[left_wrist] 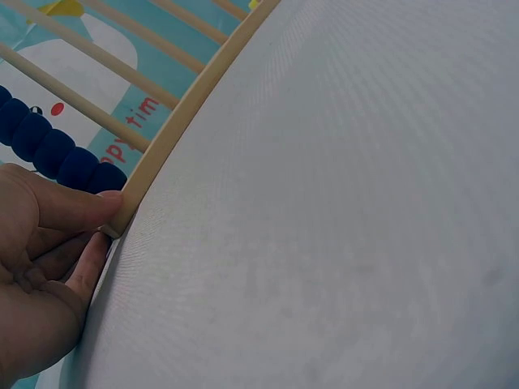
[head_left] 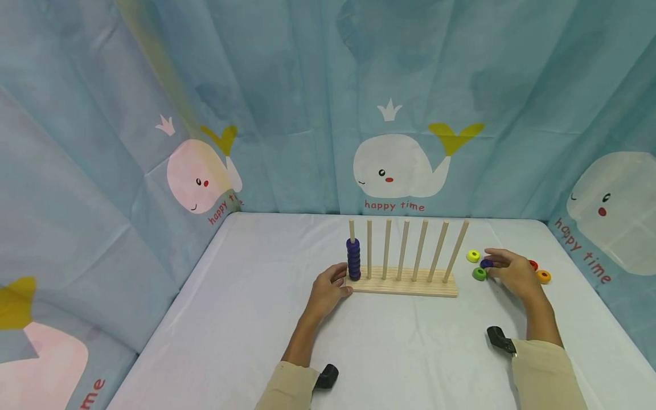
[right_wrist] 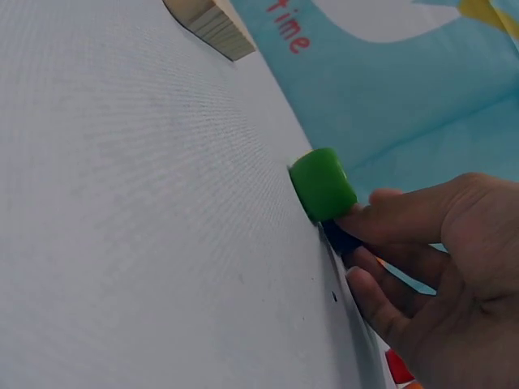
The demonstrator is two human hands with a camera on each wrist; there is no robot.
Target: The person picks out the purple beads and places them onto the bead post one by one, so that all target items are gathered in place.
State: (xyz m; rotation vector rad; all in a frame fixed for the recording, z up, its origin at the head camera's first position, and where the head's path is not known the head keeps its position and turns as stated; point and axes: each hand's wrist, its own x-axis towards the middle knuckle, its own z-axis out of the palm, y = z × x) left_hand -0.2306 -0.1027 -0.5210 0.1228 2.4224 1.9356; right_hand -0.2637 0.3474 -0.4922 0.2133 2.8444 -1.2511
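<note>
A wooden peg stand point(head_left: 405, 288) with several upright pegs stands on the table, purple beads point(head_left: 353, 261) stacked on its leftmost peg. My left hand point(head_left: 326, 291) grips the left end of the base. In the left wrist view the thumb and fingers point(left_wrist: 87, 212) pinch its corner, right below the beads. Off the stand's right side, my right hand point(head_left: 515, 274) pinches a purple bead point(head_left: 486, 263) between thumb and fingers. A green bead point(right_wrist: 323, 185) lies right against the thumb, partly covering the purple one in the right wrist view.
Near the right hand lie a yellow bead point(head_left: 472, 256), a red bead point(head_left: 533, 265) partly behind the hand, and an orange bead point(head_left: 543, 277). A white cloth covers the table point(head_left: 246, 319). Blue whale-print curtains point(head_left: 287, 114) rise along its back and sides.
</note>
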